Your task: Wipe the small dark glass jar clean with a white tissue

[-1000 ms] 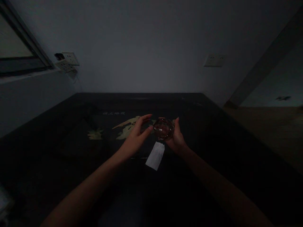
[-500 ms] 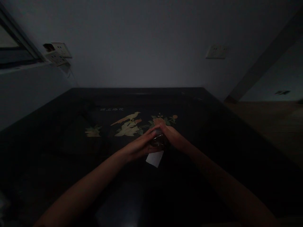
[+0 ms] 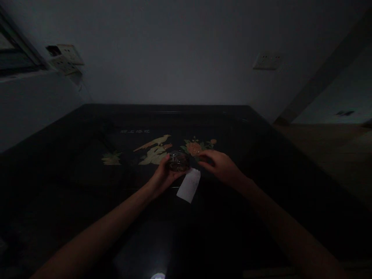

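Near the middle of the dark table, my left hand (image 3: 165, 174) is wrapped round a shiny, see-through rounded container (image 3: 179, 162). It looks dark inside, and the dim light hides its contents. My right hand (image 3: 216, 164) is a short way to the right, apart from the container. Its fingers are bent, with a gap between thumb and forefinger and nothing visible in it. A white slip of paper (image 3: 188, 188) with faint marks lies just in front of the container, its far edge close to my left fingers.
The glossy black table (image 3: 87, 217) carries a bird picture (image 3: 154, 143) and a flower picture (image 3: 194, 148). Behind it rises a pale wall with a socket plate (image 3: 267, 61) at right and more sockets (image 3: 68, 54) at left. Wooden floor (image 3: 328, 147) shows at right.
My hands were together over the container. My right hand has come off it and moved right, leaving the container in my left hand, slightly further left. More of the paper shows.
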A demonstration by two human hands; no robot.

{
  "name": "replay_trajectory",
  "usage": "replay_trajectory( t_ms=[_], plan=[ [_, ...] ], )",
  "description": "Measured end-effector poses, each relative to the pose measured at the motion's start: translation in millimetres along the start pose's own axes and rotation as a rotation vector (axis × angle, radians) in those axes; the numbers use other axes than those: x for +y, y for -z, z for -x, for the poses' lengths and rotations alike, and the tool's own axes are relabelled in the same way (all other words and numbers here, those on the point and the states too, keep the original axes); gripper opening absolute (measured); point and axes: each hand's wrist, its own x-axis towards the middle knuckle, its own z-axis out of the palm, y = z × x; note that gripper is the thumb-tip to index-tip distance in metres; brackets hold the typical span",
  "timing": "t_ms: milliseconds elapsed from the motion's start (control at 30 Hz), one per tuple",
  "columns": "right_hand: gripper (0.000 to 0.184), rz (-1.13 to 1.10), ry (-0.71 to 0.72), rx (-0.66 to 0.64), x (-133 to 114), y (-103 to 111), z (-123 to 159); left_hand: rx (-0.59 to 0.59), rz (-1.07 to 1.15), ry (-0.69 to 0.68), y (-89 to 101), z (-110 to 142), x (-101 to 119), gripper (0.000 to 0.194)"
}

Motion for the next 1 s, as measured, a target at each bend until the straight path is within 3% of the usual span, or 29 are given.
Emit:
replay_trajectory(
  t_ms=[133,233,433,533,800,867,1000],
  plan=[
    [0.04,0.152,0.178,-0.242,7.6,-22.1,23.6,0.076,0.072,-0.097,7.6,12.8,-14.6,0.047],
    [0.05,0.162,0.238,-0.295,11.0,-36.0,34.9,0.087,0.101,-0.073,13.2,18.9,-20.4,0.047],
    [0.046,0.092,0.222,-0.345,15.7,-46.0,38.6,0.057,0.121,0.025,17.0,19.4,-16.0,0.054],
    [0.043,0.026,0.206,-0.311,17.7,-49.2,38.2,0.034,0.151,0.046,14.8,20.0,-14.2,0.053],
    [0.023,0.156,0.26,-0.208,22.9,-47.9,38.6,0.017,0.113,-0.008,14.8,21.8,-15.9,0.064],
    [0.016,0.123,0.187,-0.101,22.9,-40.1,39.1,0.019,0.121,-0.032,16.1,22.0,-16.8,0.066],
    [0.021,-0.017,-0.189,0.144,17.4,-24.4,38.8,0.023,0.166,-0.043,16.5,23.2,-18.7,0.064]
  ],
)
